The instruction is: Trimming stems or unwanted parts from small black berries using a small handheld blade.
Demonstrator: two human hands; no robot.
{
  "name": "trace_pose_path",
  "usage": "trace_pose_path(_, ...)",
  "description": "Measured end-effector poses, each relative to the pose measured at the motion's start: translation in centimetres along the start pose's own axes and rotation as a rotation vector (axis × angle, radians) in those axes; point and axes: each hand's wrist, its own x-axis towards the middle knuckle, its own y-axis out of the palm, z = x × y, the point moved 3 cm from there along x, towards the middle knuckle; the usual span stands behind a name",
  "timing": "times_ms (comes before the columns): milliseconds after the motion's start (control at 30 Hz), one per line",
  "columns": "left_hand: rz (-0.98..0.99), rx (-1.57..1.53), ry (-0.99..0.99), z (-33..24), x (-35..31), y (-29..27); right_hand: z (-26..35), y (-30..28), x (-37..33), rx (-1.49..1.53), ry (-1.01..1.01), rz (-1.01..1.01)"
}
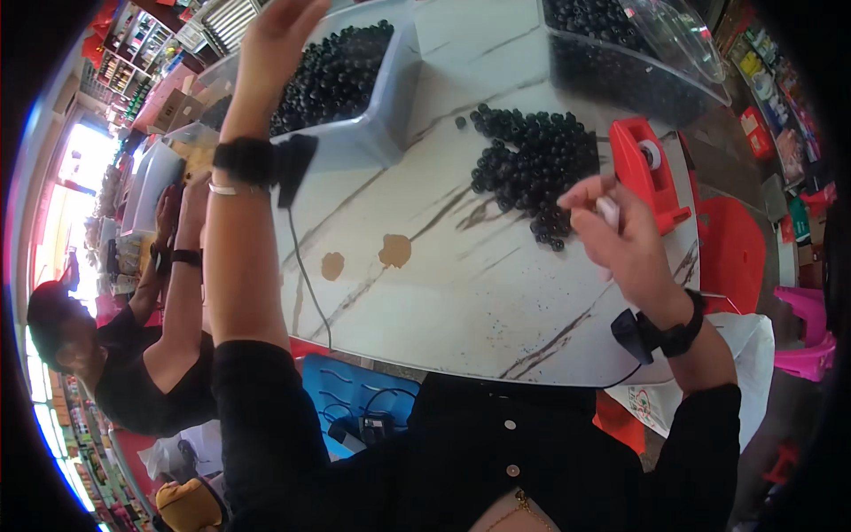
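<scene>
My left hand (pixel 277 40) reaches over the left plastic tub (pixel 377 124), its fingers stretched out and partly cut off by the upper edge. Nothing shows in it. Small, round, black pieces (pixel 341 75), like berries or beads, fill that tub. More of them lie in a loose pile (pixel 532 160) on the marbled table (pixel 434 310). Beside the pile's right side, my right hand (pixel 625 239) is closed, with a small white object (pixel 609 211) between its fingers; its kind is unclear. A red tape dispenser (pixel 645 173) stands just beyond that hand.
A clear tub (pixel 612 75) of black pieces stands at the far right, its lid (pixel 678 40) tilted up. A cable (pixel 306 275) hangs from my left wristband. Another person (pixel 133 355) works at left. Blue (pixel 355 390) and red chairs (pixel 731 248) flank the table.
</scene>
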Motion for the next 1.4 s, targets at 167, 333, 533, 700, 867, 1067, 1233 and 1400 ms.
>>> trace_pose_path(167, 0.365, -0.137, 0.31, -6.0, -9.6, 9.9, -1.4, -0.3, 1.2, 0.308, 0.043, 0.079)
trace_pose_path(333, 0.433, -0.058, 0.235, -5.3, -13.9, 16.1, -3.2, 0.6, 1.8, 0.519, 0.114, 0.134)
trace_pose_path(533, 0.425, 0.036, 0.19, -5.0, -14.8, 17.9, -4.3, -0.1, 1.5, 0.573, 0.079, 0.093)
trace_pose_path(700, 0.48, -0.006, 0.165, -5.0, -15.0, 18.3, -4.8, -0.1, 1.4, 0.526, 0.085, 0.06)
trace_pose_path(867, 0.514, -0.838, -0.352, -4.9, -15.6, 18.4, -5.4, 0.2, 1.6, 0.502, 0.1, 0.056)
trace_pose_path(1067, 0.417, -1.602, -0.507, -5.0, -17.0, 19.2, -5.3, 0.3, 1.7, 0.406, 0.087, 0.077)
trace_pose_path(1233, 0.425, -1.69, -0.498, -4.8, -17.5, 19.7, -5.4, 0.6, 1.6, 0.349, 0.044, 0.14)
trace_pose_path(1400, 0.412, -1.739, -0.464, -5.0, -17.8, 19.7, -5.0, 0.6, 1.7, 0.197, 0.004, 0.138)
